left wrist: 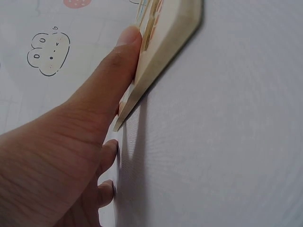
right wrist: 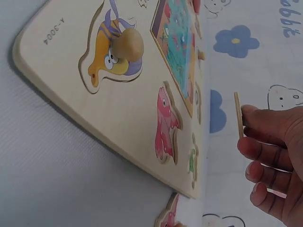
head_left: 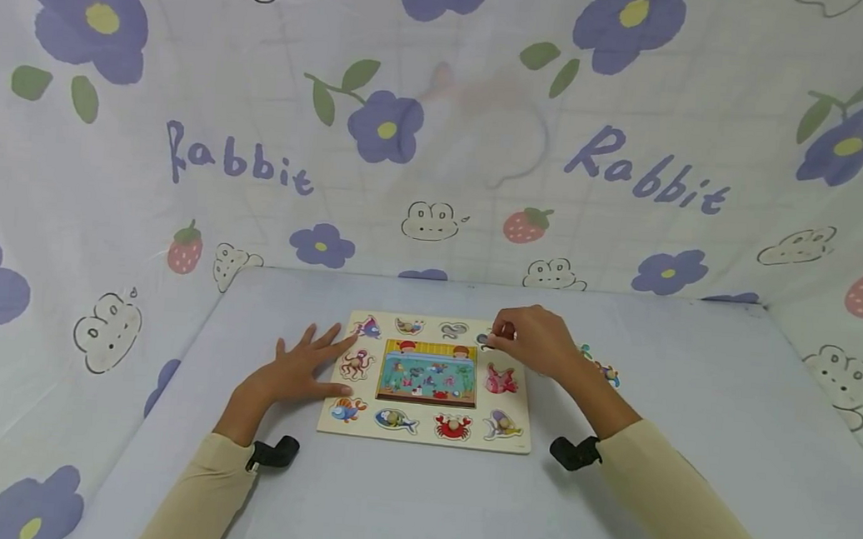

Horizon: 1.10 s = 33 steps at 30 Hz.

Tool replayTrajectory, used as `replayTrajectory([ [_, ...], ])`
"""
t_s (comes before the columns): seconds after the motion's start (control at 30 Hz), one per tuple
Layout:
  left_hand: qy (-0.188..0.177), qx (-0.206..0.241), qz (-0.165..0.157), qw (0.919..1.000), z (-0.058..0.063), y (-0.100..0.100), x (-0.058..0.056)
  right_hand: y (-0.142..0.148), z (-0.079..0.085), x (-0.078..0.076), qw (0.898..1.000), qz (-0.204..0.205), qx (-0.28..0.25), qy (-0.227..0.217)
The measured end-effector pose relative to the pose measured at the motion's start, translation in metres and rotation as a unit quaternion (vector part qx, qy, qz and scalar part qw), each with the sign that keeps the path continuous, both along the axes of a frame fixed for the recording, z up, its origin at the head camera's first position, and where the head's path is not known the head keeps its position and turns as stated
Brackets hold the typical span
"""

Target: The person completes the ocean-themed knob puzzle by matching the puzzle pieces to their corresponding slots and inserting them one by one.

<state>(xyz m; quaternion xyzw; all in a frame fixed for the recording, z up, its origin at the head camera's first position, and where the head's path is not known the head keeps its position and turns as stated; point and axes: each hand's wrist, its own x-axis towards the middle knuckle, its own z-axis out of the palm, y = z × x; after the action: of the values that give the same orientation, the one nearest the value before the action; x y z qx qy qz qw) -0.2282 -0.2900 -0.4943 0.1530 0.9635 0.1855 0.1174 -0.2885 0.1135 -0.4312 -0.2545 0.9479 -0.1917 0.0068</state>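
A wooden peg puzzle board (head_left: 424, 422) with sea-animal shapes lies flat on the table. My left hand (head_left: 303, 369) is spread over its left edge; in the left wrist view the thumb (left wrist: 128, 38) presses along the board's side. Above the upper right corner, my right hand (head_left: 535, 337) pinches a thin wooden puzzle piece (right wrist: 238, 111) between thumb and fingertips. That piece is seen edge-on in the right wrist view, its picture hidden. Knobbed pieces sit in the board, among them a crab (head_left: 453, 426), a blue fish (head_left: 396, 420) and a yellow-and-purple fish (right wrist: 113, 54).
Loose puzzle pieces (head_left: 609, 374) lie right of the board, partly behind my right forearm. A pink piece (right wrist: 168, 215) shows beside the board's edge. A patterned curtain (head_left: 441, 136) hangs behind the white table (head_left: 415, 502).
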Motion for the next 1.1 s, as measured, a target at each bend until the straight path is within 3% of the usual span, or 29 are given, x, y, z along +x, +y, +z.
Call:
replayTrajectory([
  [0.43, -0.002, -0.002, 0.003, 1.0000, -0.002, 0.000, -0.001, -0.022, -0.001, -0.013, 1.000, 0.008, 0.015, -0.017],
  [0.67, -0.003, 0.001, 0.003, 1.0000, -0.001, 0.001, 0.000, -0.033, -0.005, -0.021, 0.999, 0.025, 0.022, -0.003],
  [1.1, -0.001, 0.001, 0.002, 1.0000, 0.000, 0.000, 0.000, -0.054, -0.015, -0.034, 0.999, 0.007, 0.049, -0.006],
])
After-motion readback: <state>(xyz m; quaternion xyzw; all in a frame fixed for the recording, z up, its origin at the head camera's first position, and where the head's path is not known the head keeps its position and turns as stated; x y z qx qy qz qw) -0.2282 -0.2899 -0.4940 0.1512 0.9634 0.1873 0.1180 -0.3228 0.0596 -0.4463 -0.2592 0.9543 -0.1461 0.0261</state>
